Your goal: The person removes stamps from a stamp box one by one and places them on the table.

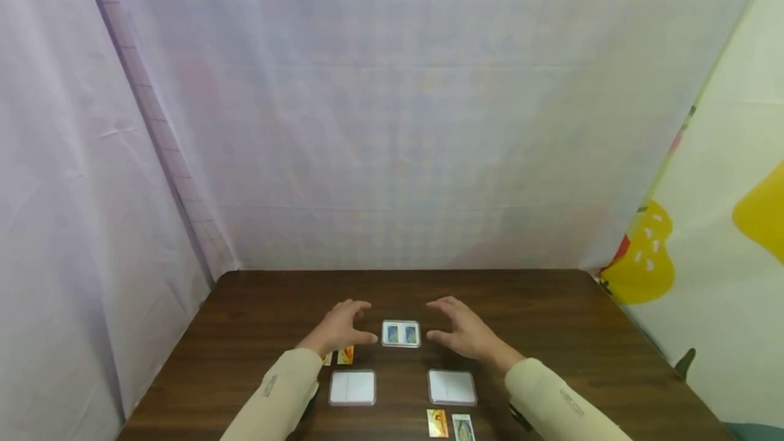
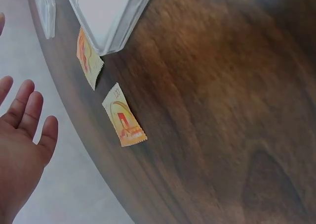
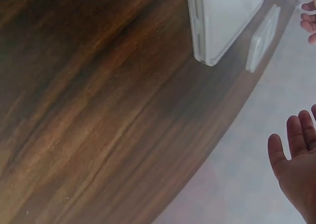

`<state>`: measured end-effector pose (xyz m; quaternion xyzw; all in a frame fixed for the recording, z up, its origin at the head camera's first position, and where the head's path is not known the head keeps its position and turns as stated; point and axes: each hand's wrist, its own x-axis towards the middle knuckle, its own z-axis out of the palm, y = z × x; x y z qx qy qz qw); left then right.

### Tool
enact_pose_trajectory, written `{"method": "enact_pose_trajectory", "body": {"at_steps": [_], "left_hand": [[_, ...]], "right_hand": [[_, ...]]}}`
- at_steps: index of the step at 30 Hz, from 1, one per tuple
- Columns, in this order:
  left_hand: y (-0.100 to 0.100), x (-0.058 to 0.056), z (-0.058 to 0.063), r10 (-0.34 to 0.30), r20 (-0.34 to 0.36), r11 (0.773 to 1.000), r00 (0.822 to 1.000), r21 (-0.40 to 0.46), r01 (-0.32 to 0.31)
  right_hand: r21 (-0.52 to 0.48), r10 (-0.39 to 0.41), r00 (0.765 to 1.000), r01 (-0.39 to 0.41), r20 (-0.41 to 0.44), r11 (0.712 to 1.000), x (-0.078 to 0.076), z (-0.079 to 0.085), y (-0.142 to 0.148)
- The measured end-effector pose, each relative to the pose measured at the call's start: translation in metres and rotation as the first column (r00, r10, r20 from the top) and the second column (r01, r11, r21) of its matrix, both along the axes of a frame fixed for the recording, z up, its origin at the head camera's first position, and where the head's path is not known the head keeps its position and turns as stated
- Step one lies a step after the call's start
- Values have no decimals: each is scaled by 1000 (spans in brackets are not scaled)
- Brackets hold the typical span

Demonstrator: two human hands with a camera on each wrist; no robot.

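Observation:
A clear flat case (image 1: 401, 333) with two blue stamps on a white backing lies on the table between my hands. To its left is my left hand (image 1: 343, 327), fingers extended, thumb apart and nothing held. My right hand (image 1: 468, 329) mirrors it on the other side, likewise holding nothing. Below the left hand lie two orange-yellow stamps, one (image 2: 124, 117) in full view in the left wrist view, the other (image 2: 89, 58) beside a case's corner. Both palms show in the wrist views, fingers spread.
Two more clear cases with white inside, a left one (image 1: 361, 388) and a right one (image 1: 452, 387), lie nearer the body. In front of the right one are an orange stamp (image 1: 437, 422) and a greenish stamp (image 1: 463, 427). Pale curtains (image 1: 398, 121) hang behind the brown table (image 1: 539, 291).

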<state>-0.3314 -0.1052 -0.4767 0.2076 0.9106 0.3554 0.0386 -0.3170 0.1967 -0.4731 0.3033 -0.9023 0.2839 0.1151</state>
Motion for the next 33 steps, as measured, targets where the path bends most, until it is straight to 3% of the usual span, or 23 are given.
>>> {"method": "enact_pose_trajectory", "body": {"at_steps": [12, 17, 24, 33], "left_hand": [[13, -7, -2, -48, -54, 996, 997, -80, 44], [16, -9, -4, -56, -35, 994, 998, -94, 53], [19, -11, -10, -48, 11, 993, 999, -105, 49], [24, -14, -16, -37, 6, 988, 999, -153, 38]], "right_hand": [[49, -20, 996, 16, 81, 999, -22, -12, -1], [59, -17, 995, 11, 100, 998, -28, -13, -5], [94, -42, 981, 25, 189, 995, -27, -18, -11], [145, -57, 975, 25, 214, 989, -32, -23, -17]]}}
